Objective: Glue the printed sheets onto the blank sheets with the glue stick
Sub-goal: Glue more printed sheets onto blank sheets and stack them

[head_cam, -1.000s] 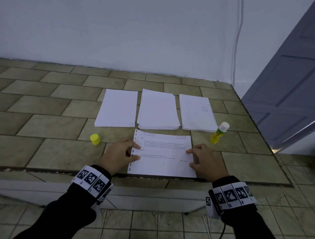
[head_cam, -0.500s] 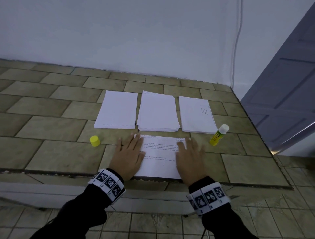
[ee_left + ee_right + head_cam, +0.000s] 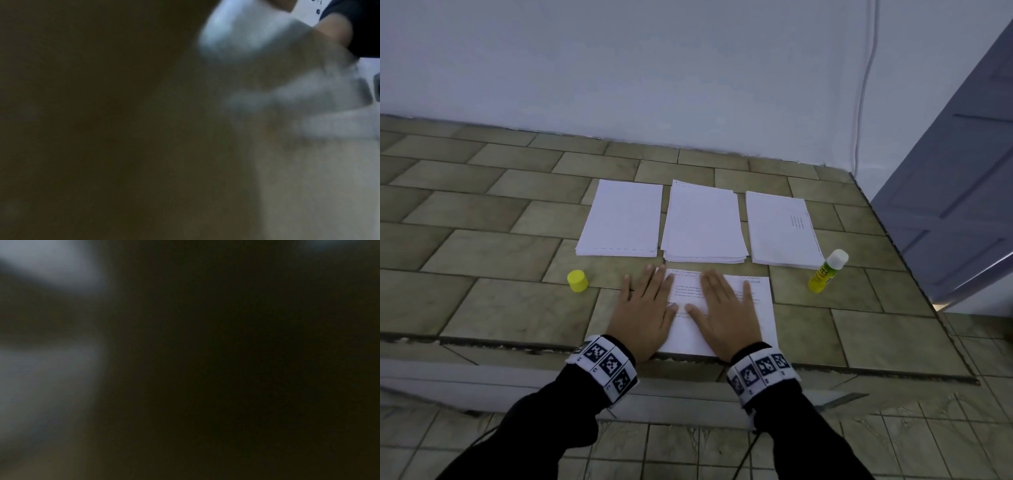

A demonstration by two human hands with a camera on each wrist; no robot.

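A printed sheet (image 3: 762, 308) lies flat near the front edge of the tiled counter (image 3: 500, 308). My left hand (image 3: 643, 308) presses flat on its left part, fingers straight and spread. My right hand (image 3: 726, 308) presses flat on its middle, fingers straight as well. The yellow glue stick (image 3: 827, 271), its white end showing, stands to the right of the sheet, untouched. Its yellow cap (image 3: 577, 281) sits to the left of my left hand. Both wrist views are dark and blurred.
Three stacks of paper lie side by side behind the sheet: a left stack (image 3: 621, 219), a middle stack (image 3: 703, 224) and a right stack (image 3: 780, 231) with a few printed lines. A white wall rises at the back; a grey door (image 3: 962, 171) stands at the right.
Both hands went from touching the sheet's side edges with curled fingers to lying flat on it. They have since slid closer together toward the sheet's middle.
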